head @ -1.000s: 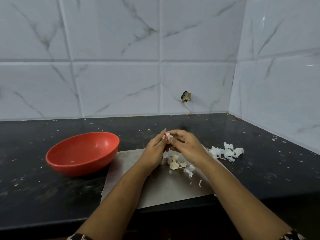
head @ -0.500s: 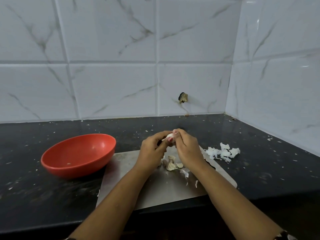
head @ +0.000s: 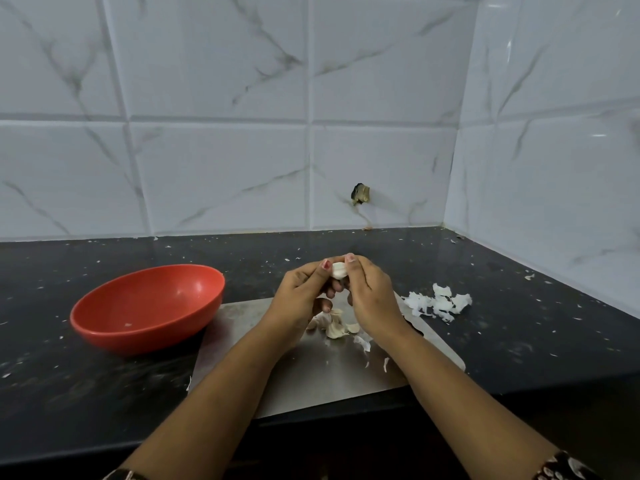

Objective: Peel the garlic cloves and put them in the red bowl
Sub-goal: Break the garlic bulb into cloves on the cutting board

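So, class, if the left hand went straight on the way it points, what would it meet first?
Likely the right hand, pinching the same garlic clove right in front of the left hand; depth is unclear.

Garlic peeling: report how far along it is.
Done: a pile of skins lies right of the board, yet the red bowl shows no cloves. In hand: left hand and right hand pinch one clove. Left: garlic pieces on the board.

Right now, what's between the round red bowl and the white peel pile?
In the head view: the flat grey metal board, loose garlic pieces on it, and the left hand and right hand pinching a white garlic clove above.
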The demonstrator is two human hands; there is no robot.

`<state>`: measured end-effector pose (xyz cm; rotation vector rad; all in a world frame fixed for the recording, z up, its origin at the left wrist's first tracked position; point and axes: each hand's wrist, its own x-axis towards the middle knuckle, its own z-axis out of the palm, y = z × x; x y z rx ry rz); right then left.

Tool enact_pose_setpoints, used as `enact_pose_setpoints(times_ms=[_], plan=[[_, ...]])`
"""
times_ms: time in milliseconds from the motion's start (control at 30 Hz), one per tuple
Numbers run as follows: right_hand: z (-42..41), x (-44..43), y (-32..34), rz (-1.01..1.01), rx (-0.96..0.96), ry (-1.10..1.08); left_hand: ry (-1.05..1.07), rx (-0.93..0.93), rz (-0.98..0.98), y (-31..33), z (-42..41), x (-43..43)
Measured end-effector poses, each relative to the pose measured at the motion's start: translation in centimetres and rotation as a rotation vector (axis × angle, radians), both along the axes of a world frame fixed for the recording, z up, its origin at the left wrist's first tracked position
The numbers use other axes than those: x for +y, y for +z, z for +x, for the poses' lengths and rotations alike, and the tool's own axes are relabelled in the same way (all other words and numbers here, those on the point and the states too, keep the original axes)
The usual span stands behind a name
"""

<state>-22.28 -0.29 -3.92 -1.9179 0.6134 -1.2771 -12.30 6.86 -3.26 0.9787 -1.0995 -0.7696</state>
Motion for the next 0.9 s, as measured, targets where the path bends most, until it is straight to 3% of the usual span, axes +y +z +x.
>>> enact_pose_setpoints(times_ms=[300, 467, 567, 633, 733, 900], plan=[[0.0, -0.1, 0.1, 0.189, -0.004, 0.067, -0.040, 0.040, 0.021, 0.2, -0.2, 0.1], [0.1, 0.0, 0.4, 0.408, -0.058, 0.150, 0.100, -0.227, -0.019, -0.2, -0.1, 0.1], [-0.2, 0.1, 0.4, 0.318, 0.030, 0.114, 0.260, -0.347, -0.060, -0.4, 0.3, -0.2], [-0.3, -0.1, 0.2, 0.171, 0.106, 0.038, 0.306, -0.331, -0.076, -0.4, 0.4, -0.3], [-0.5, -0.2, 0.0, 0.024, 0.057, 0.003, 0.309, -0.258, -0.089, -0.4, 0.4, -0.2], [-1.0, -0.7, 0.0, 0.035, 0.075, 0.159, 0.470, -0.404, -0.109, -0.6, 0.8, -0.2]])
